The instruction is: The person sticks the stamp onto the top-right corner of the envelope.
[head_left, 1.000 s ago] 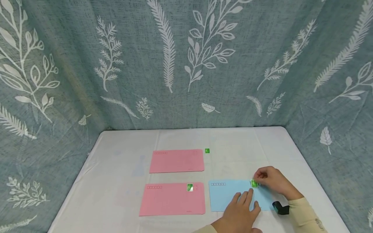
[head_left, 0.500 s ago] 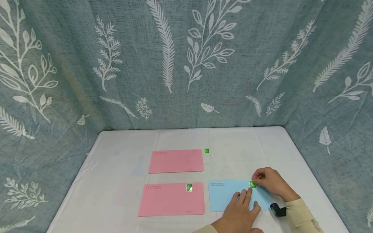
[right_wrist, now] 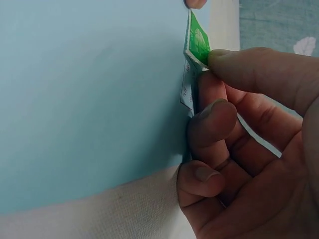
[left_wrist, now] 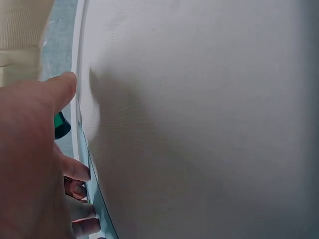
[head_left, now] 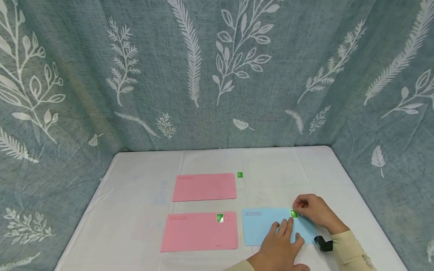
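Note:
A blue envelope [head_left: 262, 227] lies flat at the right front of the table. My left hand [head_left: 279, 248] rests on it with its fingers spread and fairly straight, the fingertips pointing at the top edge. At the envelope's upper right corner, my right hand [head_left: 318, 213] pinches a green postage stamp [right_wrist: 198, 41] by its edge between thumb and index finger. In the right wrist view the stamp stands tilted over the envelope, near a small printed mark [right_wrist: 187, 87]. The other fingers of that hand are curled below it. Only a fingertip of the left hand shows at the top there.
Left of the blue envelope lies a pink envelope [head_left: 198, 233] bearing a green stamp [head_left: 220, 217]. Another pink envelope [head_left: 203, 188] lies behind it, with a loose green stamp [head_left: 240, 175] at its right corner. A black wrist device [head_left: 323, 244] sits by the right sleeve.
My right hand has shifted slightly left with the stamp, which now looks a little more upright against the envelope's top edge. The left hand stays in place.

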{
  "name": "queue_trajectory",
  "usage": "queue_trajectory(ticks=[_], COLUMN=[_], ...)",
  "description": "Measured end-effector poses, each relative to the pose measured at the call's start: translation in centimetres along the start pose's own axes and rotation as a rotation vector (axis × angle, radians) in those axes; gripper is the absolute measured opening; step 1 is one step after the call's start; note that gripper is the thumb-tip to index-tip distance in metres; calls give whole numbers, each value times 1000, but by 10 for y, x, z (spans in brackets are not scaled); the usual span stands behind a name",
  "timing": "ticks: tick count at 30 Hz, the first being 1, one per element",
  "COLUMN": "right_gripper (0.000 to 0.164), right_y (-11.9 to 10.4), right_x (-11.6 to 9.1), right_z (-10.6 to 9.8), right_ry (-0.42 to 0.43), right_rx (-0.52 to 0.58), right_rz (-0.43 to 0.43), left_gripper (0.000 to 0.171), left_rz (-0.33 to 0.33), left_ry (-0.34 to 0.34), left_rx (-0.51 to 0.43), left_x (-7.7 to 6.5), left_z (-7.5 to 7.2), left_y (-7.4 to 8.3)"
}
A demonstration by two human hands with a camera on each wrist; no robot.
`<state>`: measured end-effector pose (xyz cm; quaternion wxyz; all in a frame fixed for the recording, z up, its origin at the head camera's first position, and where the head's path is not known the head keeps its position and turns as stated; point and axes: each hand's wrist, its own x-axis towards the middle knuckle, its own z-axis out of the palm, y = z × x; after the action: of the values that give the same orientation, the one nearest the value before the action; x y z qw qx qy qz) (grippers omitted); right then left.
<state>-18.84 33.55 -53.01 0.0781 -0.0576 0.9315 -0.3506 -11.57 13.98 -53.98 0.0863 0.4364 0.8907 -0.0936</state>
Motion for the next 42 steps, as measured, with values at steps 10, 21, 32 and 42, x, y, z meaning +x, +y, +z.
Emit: queue_trajectory(ticks=[10,21,32,42], right_gripper=[9,12,11,13], right_y=[3,-3,-2,-7], right_x=[-2,-3,-2,-4], right_z=[-2,3,3,3], right_ry=[10,15,0,-2], right_rx=[5,-45,-65,-94], right_rz=[-38,-22,-58,-60], left_gripper=[74,76,74,73], left_rz=[-1,10,-3,-5], left_ry=[-23,3,-28,-18], left_rx=[2,23,11,5], left_x=[0,-1,1,1], left_z=[-3,-4,-4,-2], left_y=[-1,-3,-3,-2])
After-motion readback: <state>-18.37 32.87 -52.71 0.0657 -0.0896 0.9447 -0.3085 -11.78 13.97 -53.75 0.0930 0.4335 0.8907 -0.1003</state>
